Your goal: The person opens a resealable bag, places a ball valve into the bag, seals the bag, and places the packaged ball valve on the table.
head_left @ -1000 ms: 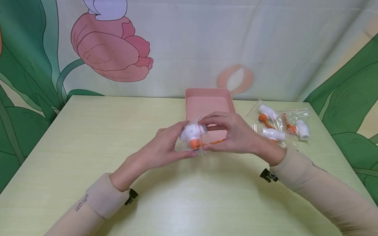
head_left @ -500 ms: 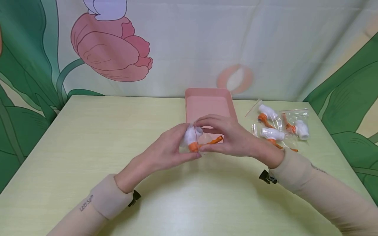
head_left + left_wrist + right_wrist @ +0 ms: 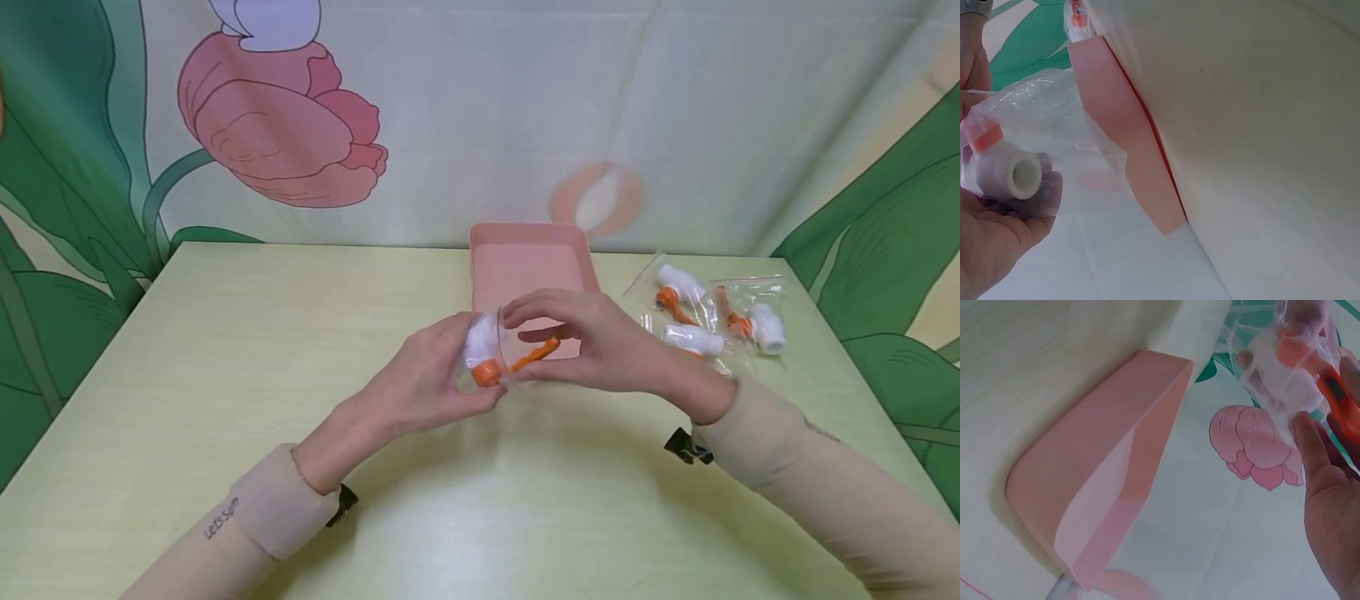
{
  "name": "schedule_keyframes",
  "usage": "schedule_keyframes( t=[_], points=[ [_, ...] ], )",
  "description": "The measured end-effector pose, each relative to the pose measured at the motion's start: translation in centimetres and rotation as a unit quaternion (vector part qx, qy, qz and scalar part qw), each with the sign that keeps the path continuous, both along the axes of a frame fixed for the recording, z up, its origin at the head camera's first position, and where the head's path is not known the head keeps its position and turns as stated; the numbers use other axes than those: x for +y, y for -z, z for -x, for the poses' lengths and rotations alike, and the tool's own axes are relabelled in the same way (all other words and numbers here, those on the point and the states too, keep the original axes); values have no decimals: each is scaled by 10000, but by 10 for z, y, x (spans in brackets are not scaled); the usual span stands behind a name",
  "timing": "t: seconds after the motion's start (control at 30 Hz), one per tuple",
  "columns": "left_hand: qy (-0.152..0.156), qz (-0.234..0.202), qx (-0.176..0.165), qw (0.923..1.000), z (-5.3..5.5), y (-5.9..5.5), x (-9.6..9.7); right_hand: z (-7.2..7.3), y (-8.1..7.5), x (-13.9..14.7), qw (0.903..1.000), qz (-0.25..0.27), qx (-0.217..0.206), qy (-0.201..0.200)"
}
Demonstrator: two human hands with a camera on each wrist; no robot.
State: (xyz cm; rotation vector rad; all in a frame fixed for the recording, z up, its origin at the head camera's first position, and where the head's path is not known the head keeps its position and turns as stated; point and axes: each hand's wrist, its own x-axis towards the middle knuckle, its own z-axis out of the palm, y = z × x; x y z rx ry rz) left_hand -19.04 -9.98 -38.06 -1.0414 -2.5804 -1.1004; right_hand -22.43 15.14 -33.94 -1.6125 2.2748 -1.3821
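My left hand point(image 3: 420, 375) holds a white plastic ball valve point(image 3: 482, 346) with an orange handle point(image 3: 538, 354), through a clear zip bag point(image 3: 1088, 144) around it. In the left wrist view the valve's round threadless-looking opening point(image 3: 1025, 177) faces the camera, with left fingers beneath. My right hand point(image 3: 600, 342) grips the bag at its red-lined mouth, index finger above and thumb below. The orange handle sticks out between that thumb and the fingers. In the right wrist view the right fingertips touch the bag's edge beside the handle.
Just beyond the hands, a pink tray point(image 3: 532, 258) lies on the pale table point(image 3: 300, 308). Bagged valves lie to the right: one at the back point(image 3: 682, 287), one farther right point(image 3: 767, 329) and one nearer point(image 3: 693, 340). A printed curtain hangs behind the table.
The bagged valve has turned in the left hand, and its orange handle now points up and right. Right fingers have shifted along the bag's mouth; both hands moved slightly.
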Motion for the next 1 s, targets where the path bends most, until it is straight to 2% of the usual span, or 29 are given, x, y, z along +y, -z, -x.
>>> schedule_keyframes(
  t=[0.13,0.23,0.5,1.0],
  points=[
    [-179,-16,-278,9995,1,0,-3,2,-4,7,9976,-63,687,53],
    [-237,-59,-423,9988,1,1,-4,5,-6,9,9950,-42,994,40],
    [-207,-79,-452,9987,2,0,-5,5,-7,14,9929,-69,1178,132],
    [-39,-137,-657,9977,0,3,-2,-3,-9,6,9906,57,1362,-101]
  ],
)
